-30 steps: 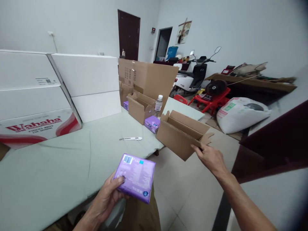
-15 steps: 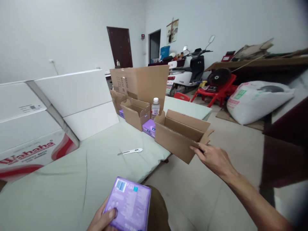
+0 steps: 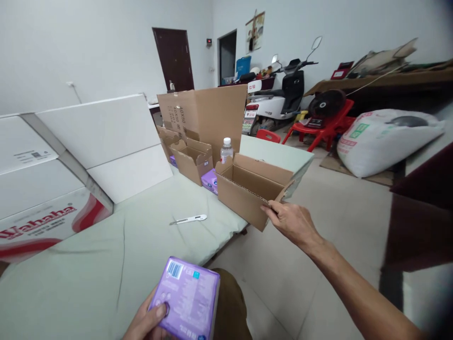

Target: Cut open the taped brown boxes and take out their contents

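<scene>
Left hand (image 3: 145, 318) grasps a purple pack (image 3: 191, 297) at seven o'clock, right hand (image 3: 292, 222) pinches a box (image 3: 240, 199) toward four — apparently a box-positioning step (its corner seemingly overhangs the table (image 3: 152, 243)) — the next move likely wanting steady grips.

Room to pass over table (image 3: 148, 250) between held purple pack (image 3: 189, 295) and utility knife (image 3: 193, 218); white boxes (image 3: 102, 132) wall off left, open carton (image 3: 239, 200) blocks right, second carton (image 3: 187, 165) and bottle (image 3: 227, 150) beyond
</scene>
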The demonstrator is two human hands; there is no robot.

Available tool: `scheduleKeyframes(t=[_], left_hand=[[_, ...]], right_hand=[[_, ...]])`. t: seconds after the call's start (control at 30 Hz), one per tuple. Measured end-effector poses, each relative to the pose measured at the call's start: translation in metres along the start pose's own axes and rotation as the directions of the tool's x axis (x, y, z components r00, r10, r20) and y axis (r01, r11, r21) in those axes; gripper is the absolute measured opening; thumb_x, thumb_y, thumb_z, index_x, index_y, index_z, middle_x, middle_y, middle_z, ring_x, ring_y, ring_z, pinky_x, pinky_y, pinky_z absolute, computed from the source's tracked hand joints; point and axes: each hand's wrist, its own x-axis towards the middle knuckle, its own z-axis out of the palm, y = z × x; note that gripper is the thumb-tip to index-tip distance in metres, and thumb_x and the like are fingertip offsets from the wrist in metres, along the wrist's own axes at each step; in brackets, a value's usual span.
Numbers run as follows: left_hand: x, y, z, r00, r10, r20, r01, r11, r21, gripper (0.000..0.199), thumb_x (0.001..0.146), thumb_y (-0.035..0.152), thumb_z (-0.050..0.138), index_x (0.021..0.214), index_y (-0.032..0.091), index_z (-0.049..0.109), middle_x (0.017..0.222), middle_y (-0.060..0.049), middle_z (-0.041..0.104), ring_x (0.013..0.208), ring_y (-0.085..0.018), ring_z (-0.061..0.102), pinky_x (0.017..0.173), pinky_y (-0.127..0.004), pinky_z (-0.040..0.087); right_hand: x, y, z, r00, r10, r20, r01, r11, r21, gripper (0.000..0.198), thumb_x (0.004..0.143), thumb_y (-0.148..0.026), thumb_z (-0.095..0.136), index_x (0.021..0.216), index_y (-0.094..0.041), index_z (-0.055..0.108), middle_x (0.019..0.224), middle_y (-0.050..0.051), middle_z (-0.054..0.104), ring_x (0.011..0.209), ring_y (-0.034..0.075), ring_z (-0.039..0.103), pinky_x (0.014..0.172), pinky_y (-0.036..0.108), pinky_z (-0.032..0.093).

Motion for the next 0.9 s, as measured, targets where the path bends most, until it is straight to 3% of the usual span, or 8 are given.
scheduleKeyframes(t=[0.3,0.73,0.9], left_hand=[[0.004,-0.002,0.002,0.998,0.055,0.043,-0.053,0.998,-0.039,0.098,0.057,0.052,0.096,0.143,0.02,0.062,0.112,-0.016,0.076,0.105,-0.038,0.072,0.092,-0.044,0.056],[0.007,-0.006,-0.01,0.997,0.074,0.038,-0.071,0.993,-0.093,0.083,0.057,0.055,0.095,0.127,0.017,0.073,0.105,-0.018,0.076,0.102,-0.042,0.072,0.091,-0.051,0.056],[0.006,-0.011,-0.015,0.995,0.094,0.043,-0.09,0.992,-0.091,0.083,0.063,0.054,0.092,0.134,0.018,0.069,0.109,-0.018,0.076,0.103,-0.04,0.072,0.091,-0.048,0.056]], right_hand=[[0.017,-0.014,0.004,0.999,-0.046,-0.006,0.047,0.999,0.026,0.038,0.101,-0.037,0.043,0.085,-0.024,0.075,0.076,0.007,0.077,0.071,0.022,0.07,0.057,0.031,0.028],[0.044,-0.035,0.004,0.997,-0.062,0.049,0.065,0.996,-0.056,0.034,0.102,-0.037,0.046,0.087,-0.024,0.073,0.084,0.007,0.079,0.076,0.023,0.071,0.059,0.031,0.03],[0.051,-0.035,0.006,0.997,-0.065,0.04,0.068,0.994,-0.08,0.035,0.102,-0.038,0.045,0.086,-0.023,0.072,0.084,0.007,0.08,0.076,0.023,0.071,0.06,0.031,0.03]])
